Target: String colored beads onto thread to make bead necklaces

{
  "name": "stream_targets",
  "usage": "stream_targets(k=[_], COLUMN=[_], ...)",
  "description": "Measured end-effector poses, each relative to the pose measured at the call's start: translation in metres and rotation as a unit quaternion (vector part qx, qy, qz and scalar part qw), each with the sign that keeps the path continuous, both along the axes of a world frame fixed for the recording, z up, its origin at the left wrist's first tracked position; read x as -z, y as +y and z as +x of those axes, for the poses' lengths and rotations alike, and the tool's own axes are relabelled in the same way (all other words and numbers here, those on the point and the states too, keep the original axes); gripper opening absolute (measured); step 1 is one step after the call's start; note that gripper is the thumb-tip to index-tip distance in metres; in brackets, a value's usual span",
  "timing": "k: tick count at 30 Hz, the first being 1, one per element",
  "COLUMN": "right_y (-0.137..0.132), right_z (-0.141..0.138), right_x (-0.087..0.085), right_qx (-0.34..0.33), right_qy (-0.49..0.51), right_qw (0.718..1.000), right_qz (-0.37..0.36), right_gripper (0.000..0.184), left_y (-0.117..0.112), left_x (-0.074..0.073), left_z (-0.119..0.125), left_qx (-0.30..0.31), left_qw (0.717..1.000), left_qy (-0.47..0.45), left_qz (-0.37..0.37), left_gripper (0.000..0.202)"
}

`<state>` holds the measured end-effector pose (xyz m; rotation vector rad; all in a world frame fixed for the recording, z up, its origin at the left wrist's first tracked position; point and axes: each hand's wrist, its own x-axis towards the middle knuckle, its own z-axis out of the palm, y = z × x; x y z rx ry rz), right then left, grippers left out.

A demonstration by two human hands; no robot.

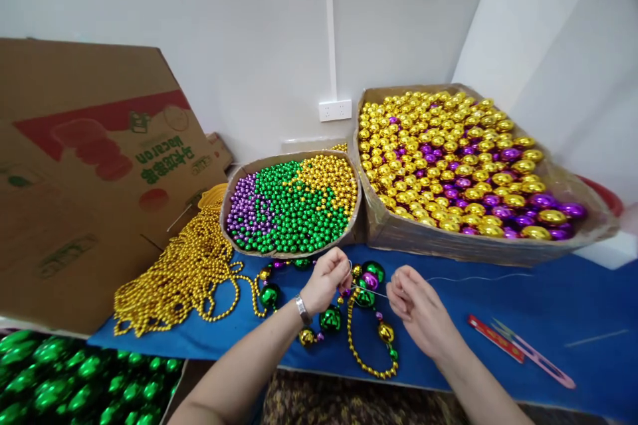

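My left hand (332,279), with a watch (302,309) on its wrist, pinches a thin pale string that loops over its fingertips. The string (371,291) stretches across to my right hand (413,300), whose fingers are closed on it too. A loose end of it trails to the right over the blue cloth. Below and between my hands lies a bead necklace with large green balls (330,319), purple and gold beads. Part of it is a loop of small gold beads (359,360). My left hand hides some of the beads.
Behind my hands stand a box of small purple, green and gold beads (294,206) and a larger box of gold and purple balls (448,166). Gold bead strands (174,272) lie left, by a cardboard box (90,179). Pink thread snips (543,362) and a red packet (496,339) lie right.
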<state>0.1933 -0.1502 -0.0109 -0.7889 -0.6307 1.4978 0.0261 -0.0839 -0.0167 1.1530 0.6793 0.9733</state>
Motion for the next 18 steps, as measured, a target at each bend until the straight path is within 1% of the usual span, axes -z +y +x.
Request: stream_targets(k=[2,4,5,7,9,11,13,14,16,18], right_y=[-0.002,-0.003,-0.004,-0.006,-0.01,-0.015,-0.019,-0.019,-0.018,-0.014], right_z=[0.0,0.001,0.002,0.004,0.005,0.004,0.001,-0.001,-0.005,-0.008], right_x=[0.003,0.004,0.003,-0.001,-0.007,-0.011,-0.013,-0.013,-0.013,-0.015], right_qx=[-0.011,-0.021,-0.026,-0.032,-0.034,-0.037,-0.03,-0.019,0.012,0.025], right_qy=[-0.049,-0.113,-0.148,-0.229,-0.335,-0.443,-0.519,-0.541,-0.562,-0.563], right_qw=[0.999,0.993,0.988,0.972,0.937,0.883,0.832,0.817,0.806,0.808], right_qz=[0.007,0.014,0.02,0.043,0.092,0.151,0.191,0.196,0.182,0.169], right_gripper=[0.029,0.03,0.031,0.031,0.029,0.024,0.02,0.021,0.029,0.032], left_y=[-0.003,-0.007,-0.009,-0.011,-0.01,-0.009,-0.009,-0.01,-0.013,-0.017], left_x=[0.008,0.01,0.008,-0.003,-0.019,-0.035,-0.048,-0.052,-0.059,-0.066], left_z=[-0.003,-0.006,-0.006,-0.007,-0.006,-0.004,-0.001,0.001,0.006,0.01], left_qx=[-0.004,-0.027,-0.038,-0.055,-0.066,-0.077,-0.082,-0.084,-0.081,-0.066], left_qw=[1.0,0.998,0.996,0.99,0.983,0.979,0.983,0.989,0.996,0.983], left_qy=[0.0,-0.021,-0.035,-0.06,-0.083,-0.107,-0.109,-0.092,-0.027,0.05], left_qz=[-0.017,-0.052,-0.074,-0.118,-0.147,-0.153,-0.119,-0.082,0.031,0.162], left_gripper=[0.034,0.034,0.033,0.03,0.025,0.022,0.019,0.018,0.015,0.012])
